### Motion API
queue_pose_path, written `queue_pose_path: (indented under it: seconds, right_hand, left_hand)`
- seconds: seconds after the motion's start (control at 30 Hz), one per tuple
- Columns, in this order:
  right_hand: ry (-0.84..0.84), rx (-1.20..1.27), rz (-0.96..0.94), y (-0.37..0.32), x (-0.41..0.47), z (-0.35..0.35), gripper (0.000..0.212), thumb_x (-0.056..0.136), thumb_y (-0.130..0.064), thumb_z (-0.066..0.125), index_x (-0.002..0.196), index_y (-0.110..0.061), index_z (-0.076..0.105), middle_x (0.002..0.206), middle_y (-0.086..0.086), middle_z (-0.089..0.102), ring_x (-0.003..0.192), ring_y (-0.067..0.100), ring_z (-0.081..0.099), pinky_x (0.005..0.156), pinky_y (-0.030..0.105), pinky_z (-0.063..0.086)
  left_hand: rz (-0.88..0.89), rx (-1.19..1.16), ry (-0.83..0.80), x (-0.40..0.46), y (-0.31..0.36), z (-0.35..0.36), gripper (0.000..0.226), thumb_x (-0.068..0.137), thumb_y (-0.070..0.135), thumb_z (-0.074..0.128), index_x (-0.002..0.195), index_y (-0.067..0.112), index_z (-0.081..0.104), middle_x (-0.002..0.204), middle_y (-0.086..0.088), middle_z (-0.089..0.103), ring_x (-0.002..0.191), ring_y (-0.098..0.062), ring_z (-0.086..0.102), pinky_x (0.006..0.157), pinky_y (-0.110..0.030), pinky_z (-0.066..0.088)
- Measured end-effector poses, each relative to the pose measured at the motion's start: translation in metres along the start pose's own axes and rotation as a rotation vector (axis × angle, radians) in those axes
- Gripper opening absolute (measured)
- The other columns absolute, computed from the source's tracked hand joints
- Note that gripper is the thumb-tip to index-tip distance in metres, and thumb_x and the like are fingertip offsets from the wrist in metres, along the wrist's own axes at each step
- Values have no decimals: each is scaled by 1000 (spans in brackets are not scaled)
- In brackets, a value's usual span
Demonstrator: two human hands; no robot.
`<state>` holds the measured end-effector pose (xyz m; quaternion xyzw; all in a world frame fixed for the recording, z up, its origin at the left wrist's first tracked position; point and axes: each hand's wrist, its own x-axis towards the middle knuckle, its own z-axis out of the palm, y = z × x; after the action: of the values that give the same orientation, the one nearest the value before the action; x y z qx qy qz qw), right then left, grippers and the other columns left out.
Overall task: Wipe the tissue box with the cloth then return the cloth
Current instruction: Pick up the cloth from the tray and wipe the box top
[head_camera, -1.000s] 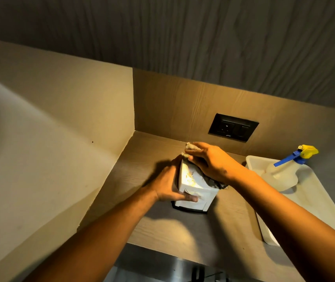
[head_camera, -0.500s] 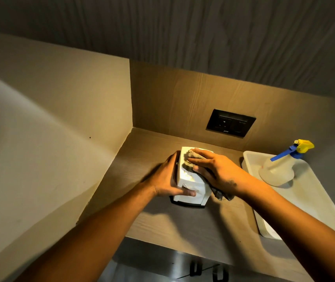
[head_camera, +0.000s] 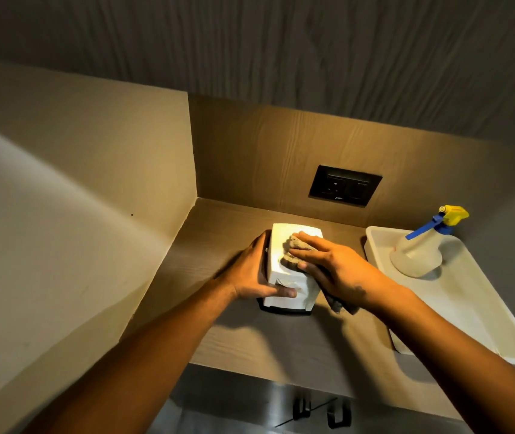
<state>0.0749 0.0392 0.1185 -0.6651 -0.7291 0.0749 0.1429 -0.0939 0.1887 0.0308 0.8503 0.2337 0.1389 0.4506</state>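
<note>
A white tissue box point(head_camera: 284, 242) with a dark base stands on the wooden counter point(head_camera: 275, 343) near the corner. My left hand point(head_camera: 251, 274) grips the box's left side, with the thumb across its front face. My right hand point(head_camera: 334, 266) presses a grey cloth point(head_camera: 295, 253) flat onto the top of the box. Part of the cloth hangs down at the box's right side, under my palm.
A white tray point(head_camera: 481, 314) lies on the counter to the right and holds a clear spray bottle point(head_camera: 419, 252) with a blue and yellow trigger. A black wall socket point(head_camera: 345, 185) sits on the back panel. A side wall closes the left.
The box has gone from tilted to standing flat on the counter. My right hand with the cloth has slid from the box's back edge onto its top.
</note>
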Motion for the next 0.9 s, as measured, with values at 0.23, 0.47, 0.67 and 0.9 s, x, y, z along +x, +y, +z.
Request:
queue_pose_path:
  seconds: [0.23, 0.47, 0.67, 0.9]
  right_hand:
    - [29, -41, 162, 6, 36, -13, 39, 97, -35, 46, 134, -23, 53, 148, 7, 42, 133, 29, 40, 106, 36, 33]
    - [-34, -6, -25, -17, 19, 6, 43, 97, -48, 37, 136, -33, 48, 155, -5, 29, 140, 13, 23, 110, 30, 21]
    - [-18, 12, 52, 10, -8, -15, 45, 94, -48, 40, 135, -33, 50, 153, -5, 32, 139, 18, 31, 111, 35, 28]
    - [-46, -56, -29, -19, 22, -2, 40, 98, -38, 44, 136, -29, 49, 155, 2, 30, 139, 25, 30, 108, 39, 30]
  left_hand:
    - [-21, -2, -4, 2, 2, -1, 136, 45, 81, 91, 155, 42, 21, 154, 7, 48, 136, -18, 54, 111, -51, 51]
    - [4, -69, -10, -1, 2, -1, 124, 52, 71, 96, 154, 41, 32, 151, 9, 53, 139, -18, 54, 110, -53, 52]
    - [-23, -30, -9, 0, 3, 0, 137, 46, 77, 93, 157, 39, 21, 157, 4, 47, 141, -22, 50, 114, -55, 48]
    - [-10, -50, -18, -2, 5, -1, 128, 51, 73, 95, 156, 40, 29, 151, 10, 52, 138, -17, 54, 110, -52, 52]
